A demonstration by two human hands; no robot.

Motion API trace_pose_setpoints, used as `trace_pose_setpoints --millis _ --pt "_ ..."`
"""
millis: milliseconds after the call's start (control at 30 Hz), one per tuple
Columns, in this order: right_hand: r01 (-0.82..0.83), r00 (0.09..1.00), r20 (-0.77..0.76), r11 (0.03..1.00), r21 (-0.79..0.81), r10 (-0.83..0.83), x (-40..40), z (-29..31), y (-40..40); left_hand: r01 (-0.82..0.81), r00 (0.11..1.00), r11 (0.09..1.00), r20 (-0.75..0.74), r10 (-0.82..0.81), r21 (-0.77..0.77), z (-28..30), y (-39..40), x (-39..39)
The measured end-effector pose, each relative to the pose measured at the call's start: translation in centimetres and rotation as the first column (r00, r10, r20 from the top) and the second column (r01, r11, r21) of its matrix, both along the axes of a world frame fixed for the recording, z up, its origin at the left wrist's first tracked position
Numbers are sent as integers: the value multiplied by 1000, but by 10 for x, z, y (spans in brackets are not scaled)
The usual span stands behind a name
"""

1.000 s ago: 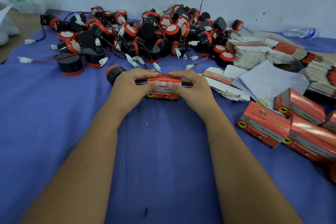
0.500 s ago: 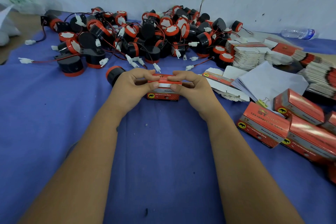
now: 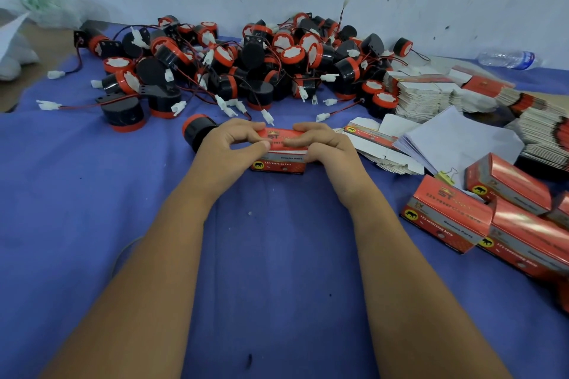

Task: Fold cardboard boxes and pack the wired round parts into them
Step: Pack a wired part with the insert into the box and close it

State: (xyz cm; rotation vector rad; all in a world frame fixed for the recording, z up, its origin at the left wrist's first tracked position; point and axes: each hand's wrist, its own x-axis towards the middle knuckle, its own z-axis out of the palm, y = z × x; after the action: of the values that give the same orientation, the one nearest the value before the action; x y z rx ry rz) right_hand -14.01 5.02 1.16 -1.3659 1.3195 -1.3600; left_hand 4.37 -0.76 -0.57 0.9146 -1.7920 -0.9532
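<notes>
Blue cloth covers the work surface, white wall behind it. Big heap of black-and-red wired round parts along the far edge, white connectors on red/black leads spilling toward the near side. Stacks of flat unfolded cartons sit right of the heap, loose white sheets just in front of them. Folded red boxes are clustered at the right edge, some touching each other. Clear plastic bottle lies on its side at the far right by the wall.

Centre: one red box standing on the cloth, printed side facing the camera. Left hand grips its left end, thumb and fingers pinched on the top flap. Right hand grips the right end, fingers curled over the top flap, thumb on the front face. Fingertips of both hands nearly meet on top. One round part lies on its side just behind the left hand; cannot tell if they touch.
</notes>
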Motion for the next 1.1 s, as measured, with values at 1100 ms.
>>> trace_pose_setpoints --millis 1100 --pt "870 18 -596 306 -386 -803 -46 4 6 8 936 994 350 30 -107 -1 13 -20"
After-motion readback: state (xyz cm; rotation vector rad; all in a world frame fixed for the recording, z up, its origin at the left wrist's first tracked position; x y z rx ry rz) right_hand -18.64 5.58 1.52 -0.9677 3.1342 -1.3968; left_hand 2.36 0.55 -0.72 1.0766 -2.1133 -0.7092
